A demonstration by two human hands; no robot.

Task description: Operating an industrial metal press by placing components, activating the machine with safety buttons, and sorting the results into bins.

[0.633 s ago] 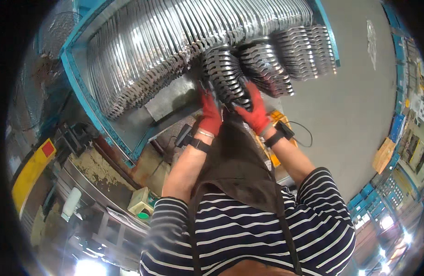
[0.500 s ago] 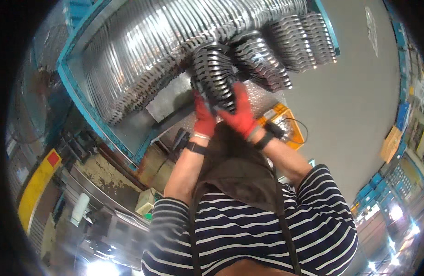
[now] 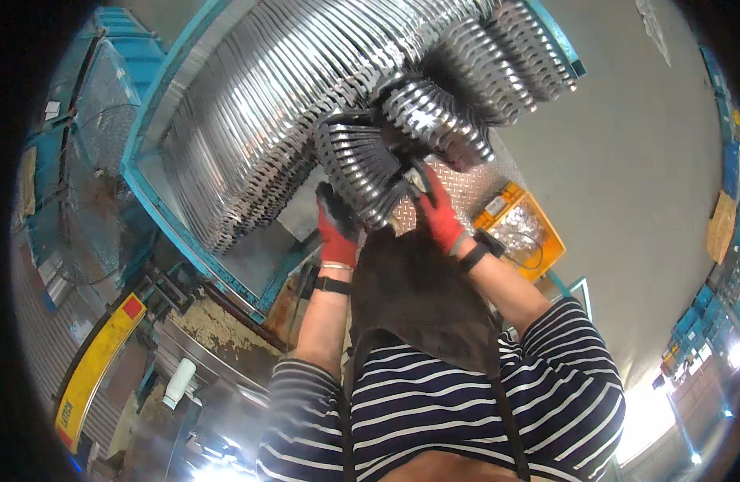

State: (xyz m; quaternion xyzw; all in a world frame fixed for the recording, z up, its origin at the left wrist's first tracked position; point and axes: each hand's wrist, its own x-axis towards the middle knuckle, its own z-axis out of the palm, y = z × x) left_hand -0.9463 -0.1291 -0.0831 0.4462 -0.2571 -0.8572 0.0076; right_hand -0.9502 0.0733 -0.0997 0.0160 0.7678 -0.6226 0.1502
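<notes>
A fanned stack of shiny curved metal strips with notched ends (image 3: 360,161) lies in front of me, its near end between my hands. My left hand (image 3: 336,226), in a red glove with dark fingers, is open along the stack's left side, fingers stretched away from me. Similarly gloved, my right hand (image 3: 439,207) is open by the stack's right edge, fingers pointing forward. Its fingertips are partly lost against the dark metal. A second bundle of the same strips (image 3: 434,116) sits just beyond, to the right.
A blue-edged metal bin (image 3: 157,201) holds long rows of strips (image 3: 249,120). More bundles (image 3: 494,72) stand at the far right. A patterned metal plate (image 3: 462,181) shows beside my right hand. Right of it is a yellow crate (image 3: 553,251) with clear plastic inside. A yellow guard (image 3: 101,365) stands left.
My hands have spread apart, and the stack's near end has come closer to me and slightly left. The view has shifted, so the bin appears lower and farther right.
</notes>
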